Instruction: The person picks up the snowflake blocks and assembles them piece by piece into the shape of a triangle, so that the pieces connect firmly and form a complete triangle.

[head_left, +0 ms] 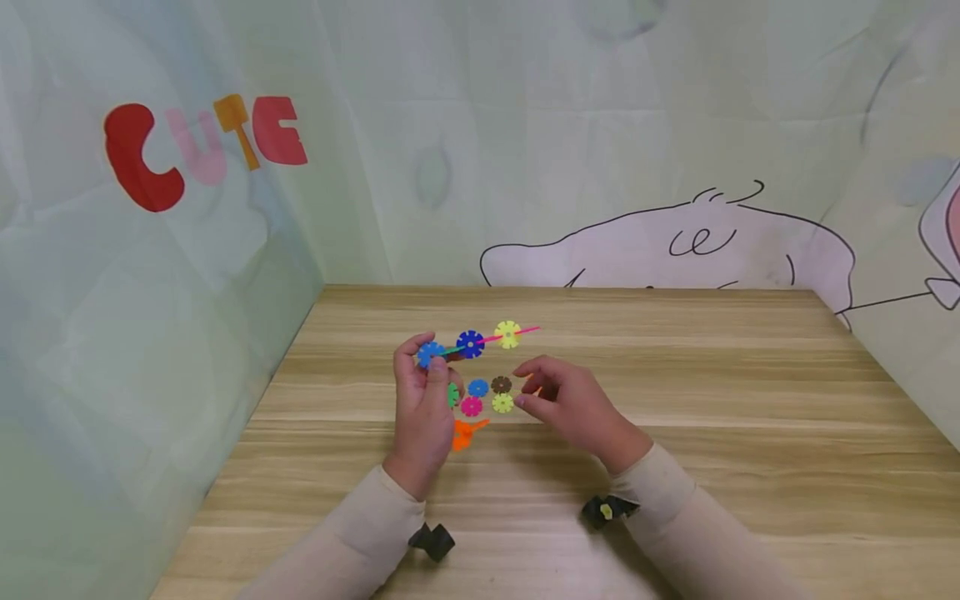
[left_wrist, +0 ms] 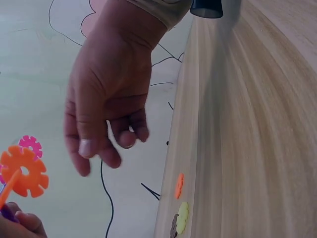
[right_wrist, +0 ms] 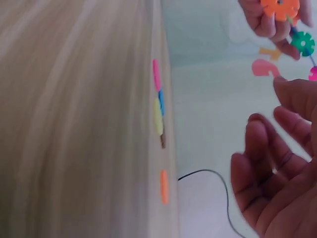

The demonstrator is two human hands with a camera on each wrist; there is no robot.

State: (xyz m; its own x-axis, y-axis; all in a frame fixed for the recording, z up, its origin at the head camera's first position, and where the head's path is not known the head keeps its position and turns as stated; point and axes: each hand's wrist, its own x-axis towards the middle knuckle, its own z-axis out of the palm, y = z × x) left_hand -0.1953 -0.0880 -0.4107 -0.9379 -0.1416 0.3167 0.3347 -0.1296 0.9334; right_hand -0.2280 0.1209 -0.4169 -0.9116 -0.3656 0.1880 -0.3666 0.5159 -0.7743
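Observation:
My left hand pinches a blue notched disc at one end of a chain of joined discs. Along that chain are a dark blue disc, a yellow disc and pink ones seen edge-on. In the right wrist view an orange disc and a green disc show at the left hand. My right hand is raised with loosely bent fingers and nothing in them, as the left wrist view also shows. Near its fingertips in the head view is a yellow-green disc.
Loose on the wooden table lie a light blue disc, a brown disc, a pink disc and an orange disc. Beside the left hand are orange pieces and a partly hidden green disc. A printed backdrop stands behind.

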